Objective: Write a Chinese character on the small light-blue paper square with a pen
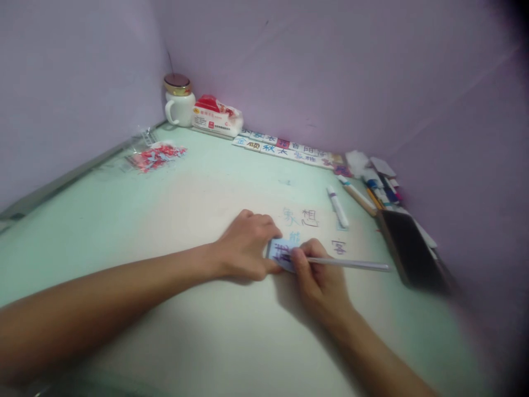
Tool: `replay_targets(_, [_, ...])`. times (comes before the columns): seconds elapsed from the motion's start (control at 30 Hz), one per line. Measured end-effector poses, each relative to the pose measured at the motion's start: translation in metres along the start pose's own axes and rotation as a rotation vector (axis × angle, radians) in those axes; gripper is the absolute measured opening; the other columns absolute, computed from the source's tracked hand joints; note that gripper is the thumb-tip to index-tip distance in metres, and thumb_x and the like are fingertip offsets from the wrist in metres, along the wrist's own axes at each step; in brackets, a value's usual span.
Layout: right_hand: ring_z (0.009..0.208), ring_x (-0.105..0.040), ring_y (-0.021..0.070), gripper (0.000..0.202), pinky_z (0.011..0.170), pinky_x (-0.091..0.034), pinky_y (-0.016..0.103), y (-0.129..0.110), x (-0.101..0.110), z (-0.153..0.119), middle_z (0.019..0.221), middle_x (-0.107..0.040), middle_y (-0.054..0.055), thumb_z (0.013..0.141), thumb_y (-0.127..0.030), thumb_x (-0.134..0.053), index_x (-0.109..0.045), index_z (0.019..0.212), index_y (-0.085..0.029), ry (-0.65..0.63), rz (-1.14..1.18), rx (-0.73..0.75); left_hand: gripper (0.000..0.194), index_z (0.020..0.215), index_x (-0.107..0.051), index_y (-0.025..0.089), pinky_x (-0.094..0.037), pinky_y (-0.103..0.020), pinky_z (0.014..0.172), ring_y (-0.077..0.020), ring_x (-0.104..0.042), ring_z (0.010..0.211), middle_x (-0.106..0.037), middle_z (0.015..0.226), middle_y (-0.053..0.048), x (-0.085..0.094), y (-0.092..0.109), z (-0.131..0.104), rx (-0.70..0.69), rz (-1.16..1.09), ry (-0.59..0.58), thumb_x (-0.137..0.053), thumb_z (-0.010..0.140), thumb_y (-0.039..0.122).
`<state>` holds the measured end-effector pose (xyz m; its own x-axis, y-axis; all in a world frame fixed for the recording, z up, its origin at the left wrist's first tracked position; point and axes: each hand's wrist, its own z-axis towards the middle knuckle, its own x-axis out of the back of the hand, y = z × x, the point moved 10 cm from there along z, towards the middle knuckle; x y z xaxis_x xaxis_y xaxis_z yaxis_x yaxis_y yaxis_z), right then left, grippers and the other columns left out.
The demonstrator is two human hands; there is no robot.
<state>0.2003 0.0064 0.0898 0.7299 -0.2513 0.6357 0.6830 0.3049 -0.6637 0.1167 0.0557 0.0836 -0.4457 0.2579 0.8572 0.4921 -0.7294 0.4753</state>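
Observation:
My left hand point(248, 245) grips a small light-blue card point(278, 251) by its edges, between thumb and forefinger, low over the table. A dark purple character is drawn on the card. My right hand point(324, 284) pinches a slim, pale, pen-like tool point(355, 264); its tip end is at the card's right side, largely hidden by my fingers, so its exact kind does not show. Handwritten characters point(309, 218) in blue and dark ink lie just beyond the card on the pale surface.
Right of my hands are a black phone point(409, 248), a white marker point(338, 207) and a heap of pens point(374, 193). Lettered tiles point(285, 150) line the wall. A lidded mug point(181, 107), a tissue pack point(217, 117) and red-white scraps point(159, 157) stand at back left.

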Motion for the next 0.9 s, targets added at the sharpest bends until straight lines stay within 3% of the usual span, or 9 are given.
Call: replay_targets(0.9, [0.046,-0.039,0.0095,0.024,0.046,-0.03,0.023,-0.0032,0.0005,-0.0034,0.054,-0.041,-0.007,0.091,-0.022,-0.043,-0.039,0.068,-0.021,0.0,-0.03,0.021,0.04,0.093,-0.064,0.016,-0.036,-0.038,0.083,-0.0216,-0.06,0.085,-0.064,0.092,-0.005,-0.0006,-0.0008,0.0001,-0.011,-0.014,0.015,-0.073,0.065,0.045])
